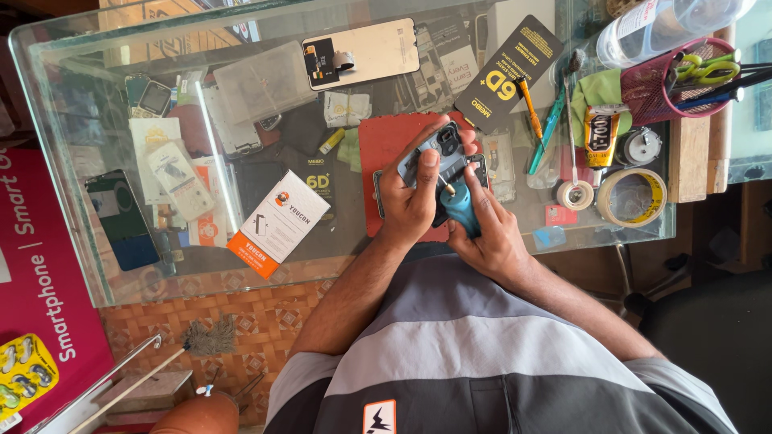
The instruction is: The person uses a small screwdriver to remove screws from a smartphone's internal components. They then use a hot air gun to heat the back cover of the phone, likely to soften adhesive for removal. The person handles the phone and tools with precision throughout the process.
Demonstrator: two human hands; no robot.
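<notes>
Now | L hand [410, 197] grips slab phone [438, 153] | R hand [490, 233] teal-handled screwdriver [461, 205]

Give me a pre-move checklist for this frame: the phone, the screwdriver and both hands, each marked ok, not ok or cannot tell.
1. Phone held firmly: ok, the left hand wraps it from the side with the thumb on its back.
2. Teal-handled screwdriver gripped: ok, the right hand closes round the handle.
3. Tip seated in a screw: cannot tell, the tip meets the phone but the contact is too small to see.
4. Phone backed by the red mat: ok, it sits over the mat on the glass table.
5. Loose screws accounted for: cannot tell, none can be made out.
</notes>
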